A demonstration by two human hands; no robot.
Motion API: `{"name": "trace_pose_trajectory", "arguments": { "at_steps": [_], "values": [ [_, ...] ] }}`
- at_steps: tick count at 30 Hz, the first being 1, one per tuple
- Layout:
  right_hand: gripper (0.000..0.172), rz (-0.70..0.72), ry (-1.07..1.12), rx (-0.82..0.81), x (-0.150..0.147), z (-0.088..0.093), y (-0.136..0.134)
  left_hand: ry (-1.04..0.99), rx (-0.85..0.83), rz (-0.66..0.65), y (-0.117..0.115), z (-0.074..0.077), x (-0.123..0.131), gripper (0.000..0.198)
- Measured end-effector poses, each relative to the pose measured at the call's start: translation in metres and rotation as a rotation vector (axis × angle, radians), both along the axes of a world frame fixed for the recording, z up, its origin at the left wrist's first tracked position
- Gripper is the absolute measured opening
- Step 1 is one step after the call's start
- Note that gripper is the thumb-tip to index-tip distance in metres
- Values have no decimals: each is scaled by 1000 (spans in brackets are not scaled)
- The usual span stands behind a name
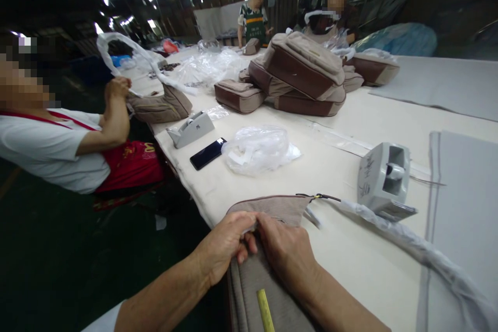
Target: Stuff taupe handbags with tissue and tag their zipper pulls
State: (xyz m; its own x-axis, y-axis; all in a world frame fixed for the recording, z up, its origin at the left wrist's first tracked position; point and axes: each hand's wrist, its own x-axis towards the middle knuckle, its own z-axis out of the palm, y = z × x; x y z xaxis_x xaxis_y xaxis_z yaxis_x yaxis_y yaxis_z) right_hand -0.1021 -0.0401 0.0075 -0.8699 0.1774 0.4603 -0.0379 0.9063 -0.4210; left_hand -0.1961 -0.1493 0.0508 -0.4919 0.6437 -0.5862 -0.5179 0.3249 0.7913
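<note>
A beige ribbed bag (249,290) with a yellow metal-like strip (265,310) lies at the table's near edge, beneath both hands. My left hand (229,238) is closed over the bag, its thumb and fingers pinched on a small pale bit that I cannot make out. Right against it, my right hand (288,246) is closed, its fingers curled down onto the bag's fabric; their tips are hidden. From a clip at the bag's far corner runs a strap (404,238) wrapped in clear plastic, off to the right.
Beyond my hands are a phone (208,153), crumpled plastic bags (260,150) and two grey tape dispensers (383,179) (192,129). A pile of brown-and-beige bags (303,72) stands farther back. At left, a co-worker in a red apron (128,168) handles another bag (161,106). Two more people stand behind.
</note>
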Motion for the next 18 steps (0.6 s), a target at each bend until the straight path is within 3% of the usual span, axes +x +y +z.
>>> {"name": "trace_pose_trajectory", "arguments": {
  "at_steps": [4,10,15,18],
  "values": [
    [16,50,-128,136,-8,5,2,27,1,-15,-1,-4,0,35],
    [14,70,-346,117,-10,9,2,125,-25,-22,0,-3,6,35],
    [16,57,-377,110,-15,12,-3,239,-91,-58,3,-9,5,37],
    [18,19,-365,26,-9,19,3,413,-122,-56,-10,-6,4,41]
  ]
}}
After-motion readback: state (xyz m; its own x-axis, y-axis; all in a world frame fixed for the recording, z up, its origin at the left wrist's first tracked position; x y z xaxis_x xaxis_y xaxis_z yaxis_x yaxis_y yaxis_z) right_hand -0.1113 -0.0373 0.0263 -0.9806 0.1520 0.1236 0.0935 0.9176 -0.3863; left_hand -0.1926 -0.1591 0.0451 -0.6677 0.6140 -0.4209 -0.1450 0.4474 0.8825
